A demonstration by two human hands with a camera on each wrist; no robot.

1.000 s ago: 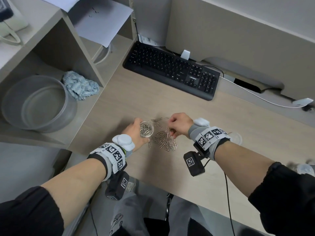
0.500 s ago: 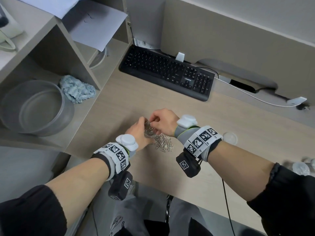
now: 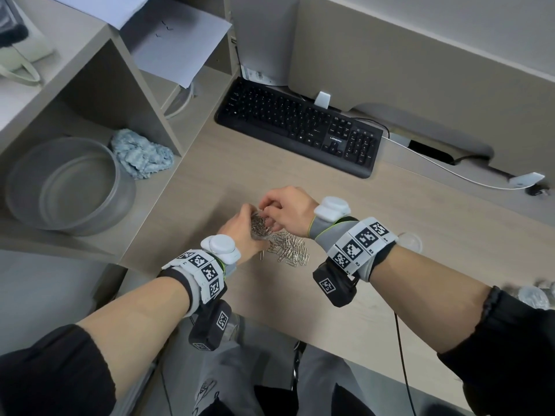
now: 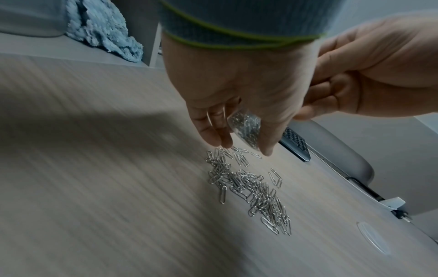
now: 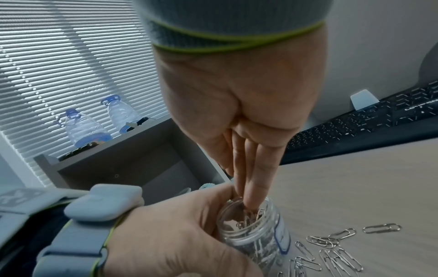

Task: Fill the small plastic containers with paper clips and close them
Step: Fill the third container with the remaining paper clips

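My left hand (image 3: 244, 228) grips a small clear plastic container (image 3: 260, 228) partly full of paper clips, held tilted just above the desk. The left wrist view shows the container (image 4: 246, 129) between thumb and fingers. My right hand (image 3: 280, 211) is over its mouth. In the right wrist view the bunched fingertips (image 5: 249, 202) reach into the container (image 5: 258, 230) and pinch clips there. A loose pile of silver paper clips (image 3: 289, 250) lies on the desk right below both hands. A clear round lid (image 3: 410, 241) lies flat to the right of the pile.
A black keyboard (image 3: 300, 127) lies at the back of the desk with a white cable (image 3: 450, 172) beside it. On the left a shelf unit holds a grey bowl (image 3: 69, 184) and a blue cloth (image 3: 141, 154). Blurred clear plastic items (image 3: 531, 295) sit at the right edge.
My right hand left the pile and moved left to the container's mouth, fingertips now inside it. My left hand raised and tilted the container off the desk.
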